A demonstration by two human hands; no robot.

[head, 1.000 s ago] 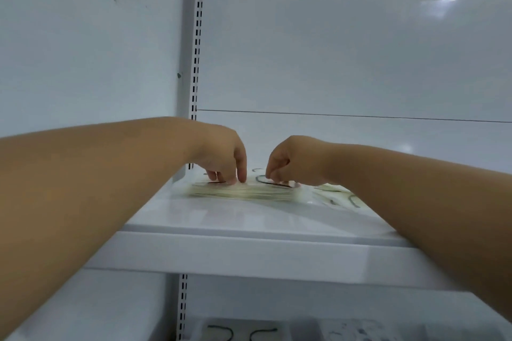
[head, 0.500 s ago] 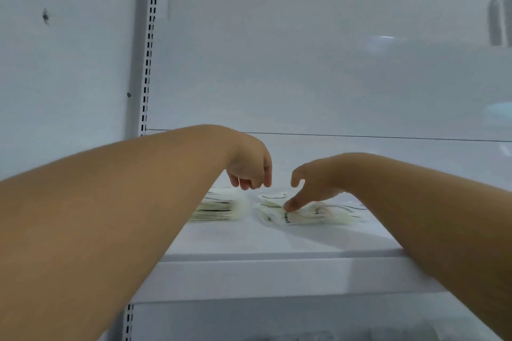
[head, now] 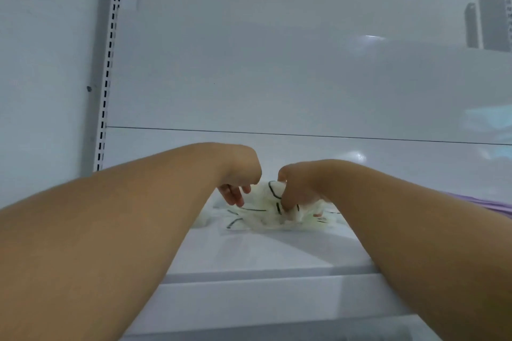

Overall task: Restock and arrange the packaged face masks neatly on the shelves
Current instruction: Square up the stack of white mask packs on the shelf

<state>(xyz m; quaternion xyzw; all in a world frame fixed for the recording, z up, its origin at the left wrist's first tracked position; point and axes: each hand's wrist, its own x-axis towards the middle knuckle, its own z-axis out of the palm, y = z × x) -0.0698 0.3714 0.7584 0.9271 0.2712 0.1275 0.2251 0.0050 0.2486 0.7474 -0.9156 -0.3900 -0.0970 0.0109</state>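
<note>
Clearly these clear plastic packets of pale face masks with black ear loops (head: pixel 266 213) weigh almost nothing: they lie in a loose, overlapping heap toward the back of the white metal shelf (head: pixel 263 255), between my two wrists. My right hand (head: pixel 295 188) is down on the heap with its fingers (head: pixel 286 203) curled into the crinkled film, pinching a bunch of it, so the wrap puckers up around them. My left hand (head: pixel 238 177) hangs just above the left part of the heap, fingers (head: pixel 232 196) pointing down and loosely spread, holding nothing that I can see; whether the tips brush the top packet I cannot tell. I judge the film glossy and slippery, so the packets will slide over one another and over the smooth shelf with little push. They are soft and floppy, with no stiffness to square them by. Pinching the middle only crumples them, so I would rather take each by two opposite edges, or gather the heap between flat palms at its sides and tap it into a stack. Nothing here seems fragile, though the wrap creases easily.
</note>
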